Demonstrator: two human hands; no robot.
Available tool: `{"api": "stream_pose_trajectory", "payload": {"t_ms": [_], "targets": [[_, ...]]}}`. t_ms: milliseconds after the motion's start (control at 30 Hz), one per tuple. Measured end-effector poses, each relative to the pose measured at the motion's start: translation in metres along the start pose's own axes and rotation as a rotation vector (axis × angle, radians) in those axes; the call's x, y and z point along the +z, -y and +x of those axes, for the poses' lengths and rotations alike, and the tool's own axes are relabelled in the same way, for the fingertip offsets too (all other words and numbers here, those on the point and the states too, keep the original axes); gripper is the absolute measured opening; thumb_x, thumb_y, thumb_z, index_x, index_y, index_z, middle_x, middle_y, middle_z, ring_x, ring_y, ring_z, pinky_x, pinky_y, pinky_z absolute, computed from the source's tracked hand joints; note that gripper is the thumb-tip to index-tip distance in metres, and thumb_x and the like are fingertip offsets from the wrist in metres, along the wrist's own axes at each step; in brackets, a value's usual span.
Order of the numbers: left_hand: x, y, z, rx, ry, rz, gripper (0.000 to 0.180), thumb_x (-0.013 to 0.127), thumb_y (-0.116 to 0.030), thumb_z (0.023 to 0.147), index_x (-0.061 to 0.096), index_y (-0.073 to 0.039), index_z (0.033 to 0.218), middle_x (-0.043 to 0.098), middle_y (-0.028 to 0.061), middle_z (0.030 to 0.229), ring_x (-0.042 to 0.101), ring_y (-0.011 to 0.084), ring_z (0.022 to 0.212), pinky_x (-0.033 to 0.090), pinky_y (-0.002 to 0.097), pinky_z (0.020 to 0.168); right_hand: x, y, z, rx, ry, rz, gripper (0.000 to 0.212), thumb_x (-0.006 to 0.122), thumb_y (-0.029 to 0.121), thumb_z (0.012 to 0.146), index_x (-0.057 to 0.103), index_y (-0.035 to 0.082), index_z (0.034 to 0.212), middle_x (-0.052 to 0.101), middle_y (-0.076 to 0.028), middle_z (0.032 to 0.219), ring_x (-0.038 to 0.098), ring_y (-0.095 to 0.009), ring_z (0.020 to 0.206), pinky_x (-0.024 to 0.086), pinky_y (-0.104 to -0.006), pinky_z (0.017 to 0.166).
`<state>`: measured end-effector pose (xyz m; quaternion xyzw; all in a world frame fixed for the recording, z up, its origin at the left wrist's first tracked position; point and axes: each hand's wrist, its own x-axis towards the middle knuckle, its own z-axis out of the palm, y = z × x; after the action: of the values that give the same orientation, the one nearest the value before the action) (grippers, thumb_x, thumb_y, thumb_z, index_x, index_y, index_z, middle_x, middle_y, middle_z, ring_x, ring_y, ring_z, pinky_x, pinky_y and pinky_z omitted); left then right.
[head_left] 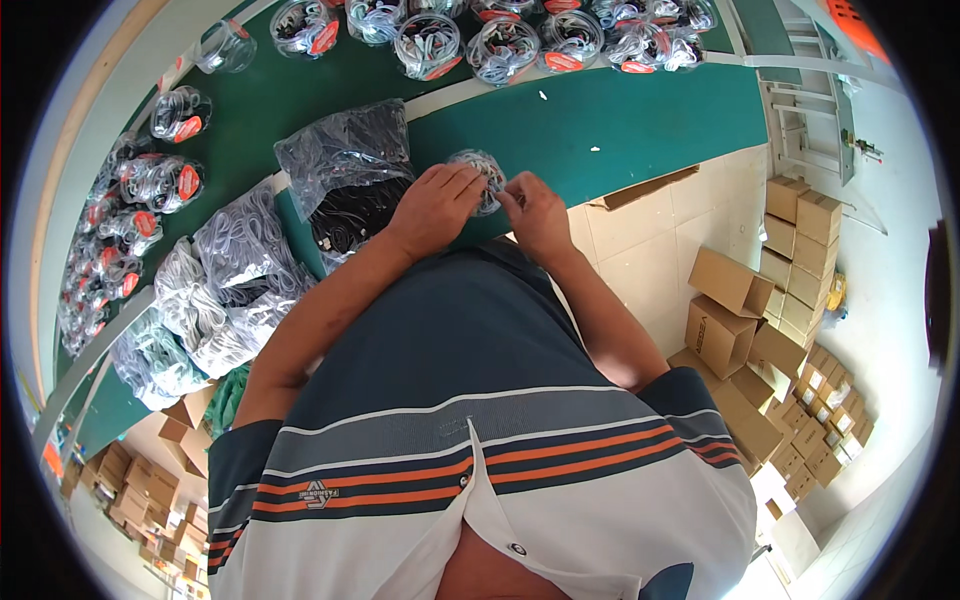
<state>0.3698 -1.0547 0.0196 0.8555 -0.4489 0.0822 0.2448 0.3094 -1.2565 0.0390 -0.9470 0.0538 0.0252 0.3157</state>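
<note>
A clear round jar (476, 160) packed with pale coiled cables stands at the green table's near edge, right in front of me. My left hand (437, 205) lies against its left side, fingers closed over the jar. At the jar's right side is my right hand (537, 212), its thumb and fingers pinched together by the rim; whatever is between them is too small to make out. Left of the jar, beside my left wrist, lies an open plastic bag (345, 150) with black cables (345, 212) showing at its near end.
Plastic bags of grey and white cables (240, 235) line the table's left side. Several filled jars (505, 48) with orange labels stand along the back, more (160, 182) at far left. A pale rail (450, 92) crosses the table (620, 115). Cardboard boxes (720, 335) are stacked on the right floor.
</note>
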Motion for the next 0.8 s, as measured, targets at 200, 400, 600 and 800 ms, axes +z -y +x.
{"api": "stream_pose_trajectory", "payload": {"t_ms": [200, 400, 600, 800], "targets": [[0.001, 0.002, 0.001, 0.006, 0.185, 0.036, 0.022, 0.062, -0.018, 0.091, 0.071, -0.006, 0.108, 0.069, 0.0105, 0.121, 0.062, 0.0237, 0.102, 0.047, 0.0379, 0.096, -0.005, -0.002, 0.009, 0.135, 0.153, -0.020, 0.020, 0.076, 0.021, 0.093, 0.062, 0.008, 0.096, 0.070, -0.009, 0.080, 0.069, -0.035, 0.071, 0.053, -0.0466, 0.065], [0.013, -0.003, 0.018, -0.017, 0.364, 0.138, 0.014, 0.063, -0.018, 0.088, 0.069, -0.007, 0.095, 0.069, 0.0097, 0.109, 0.061, 0.0241, 0.090, 0.047, 0.0388, 0.093, 0.012, -0.008, 0.021, 0.045, 0.117, -0.173, 0.025, 0.078, 0.027, 0.094, 0.064, 0.008, 0.100, 0.069, -0.011, 0.076, 0.067, -0.035, 0.066, 0.053, -0.0458, 0.065], [0.007, 0.000, 0.025, -0.053, 0.489, 0.170, 0.013, 0.064, -0.020, 0.089, 0.070, -0.010, 0.092, 0.070, 0.0076, 0.103, 0.062, 0.0254, 0.086, 0.047, 0.0387, 0.092, 0.015, -0.021, 0.024, 0.135, 0.089, -0.111, 0.036, 0.079, 0.034, 0.092, 0.062, 0.009, 0.111, 0.068, -0.014, 0.074, 0.068, -0.040, 0.068, 0.056, -0.0470, 0.069], [-0.031, -0.004, -0.029, -0.110, 0.011, 0.016, 0.013, 0.067, -0.021, 0.092, 0.074, -0.011, 0.096, 0.073, 0.0050, 0.103, 0.067, 0.0259, 0.087, 0.050, 0.0371, 0.090, 0.000, 0.010, 0.018, 0.127, 0.296, -0.211, 0.058, 0.081, 0.039, 0.088, 0.056, 0.009, 0.131, 0.070, -0.019, 0.108, 0.070, -0.041, 0.095, 0.058, -0.0485, 0.079]]}}
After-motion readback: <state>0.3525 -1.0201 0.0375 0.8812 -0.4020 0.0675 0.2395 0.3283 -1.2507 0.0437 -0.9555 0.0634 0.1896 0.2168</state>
